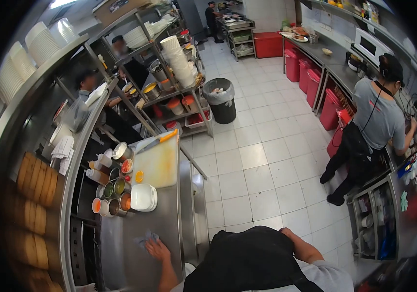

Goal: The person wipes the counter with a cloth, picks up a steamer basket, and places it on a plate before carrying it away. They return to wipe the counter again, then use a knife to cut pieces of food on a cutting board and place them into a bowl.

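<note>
On the steel counter (135,253), my left hand (158,249) bears on a grey-blue cloth (145,239), its fingers over the cloth's edge. Beyond the hand, a stack of white square bowls (144,197) stands near the counter's edge. My right hand (286,232) is by the side of the black apron (247,260); its fingers are mostly hidden. A cutting board (157,163) bears an orange-handled knife (162,139) and an orange piece (139,175). Metal and plastic containers (120,186) of sauces and chopped food are grouped left of the board.
At right a person (376,112) in a grey shirt faces a side counter. Two people (86,80) work behind the left shelving; another (212,22) stands at the far end. A lined bin (221,100) and red bins (314,85) stand on the tiled floor (252,160).
</note>
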`<state>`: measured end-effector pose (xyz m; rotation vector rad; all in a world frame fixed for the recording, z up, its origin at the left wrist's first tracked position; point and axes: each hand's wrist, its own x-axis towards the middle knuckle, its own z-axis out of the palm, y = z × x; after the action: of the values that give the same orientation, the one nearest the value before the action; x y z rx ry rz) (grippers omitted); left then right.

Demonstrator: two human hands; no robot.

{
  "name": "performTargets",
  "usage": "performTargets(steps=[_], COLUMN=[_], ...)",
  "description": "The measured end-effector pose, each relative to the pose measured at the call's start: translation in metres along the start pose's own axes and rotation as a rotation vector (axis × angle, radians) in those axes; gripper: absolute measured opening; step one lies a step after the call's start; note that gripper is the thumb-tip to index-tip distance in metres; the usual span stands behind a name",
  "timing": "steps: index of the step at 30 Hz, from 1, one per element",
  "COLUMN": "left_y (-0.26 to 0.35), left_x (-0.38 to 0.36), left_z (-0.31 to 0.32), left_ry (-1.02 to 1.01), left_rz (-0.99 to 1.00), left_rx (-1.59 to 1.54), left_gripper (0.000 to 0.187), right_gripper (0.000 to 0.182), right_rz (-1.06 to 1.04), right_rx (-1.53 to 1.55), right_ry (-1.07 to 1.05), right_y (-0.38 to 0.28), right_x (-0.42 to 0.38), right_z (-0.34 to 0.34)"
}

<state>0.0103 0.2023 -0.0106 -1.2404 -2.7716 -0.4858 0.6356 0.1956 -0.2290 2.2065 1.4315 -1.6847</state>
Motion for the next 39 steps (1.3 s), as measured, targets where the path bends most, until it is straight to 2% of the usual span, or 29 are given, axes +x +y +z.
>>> performTargets(steps=[6,8,12,22,39], left_y=[-0.013,-0.018,-0.035,-0.038,-0.016], left_x=[0.006,0.003,-0.006,-0.022,-0.028], left_z=[0.008,0.004,0.000,-0.005,-0.020], left_ry=[-0.005,-0.028,-0.043,0.016,0.030], left_rz=[0.027,0.045,0.140,0.139,0.120], left_rx=[-0.018,-0.058,-0.105,-0.054,-0.015], left_gripper=[0.054,0.054,0.052,0.052,0.051], right_gripper=[0.065,0.067,0.065,0.061,0.058], right_rz=[-0.057,-0.139,-0.088,-0.068,-0.055], right_rx=[-0.034,-0.066,-0.012,0.024,-0.027], right_ry=[-0.008,-0.027,0.005,-0.014,-0.038], right_y=[-0.003,0.000,0.006,0.036,0.033], right_x=[0.011,0.018,0.009,-0.007,-0.028], right_z=[-0.007,-0.010,-0.017,-0.015,-0.022])
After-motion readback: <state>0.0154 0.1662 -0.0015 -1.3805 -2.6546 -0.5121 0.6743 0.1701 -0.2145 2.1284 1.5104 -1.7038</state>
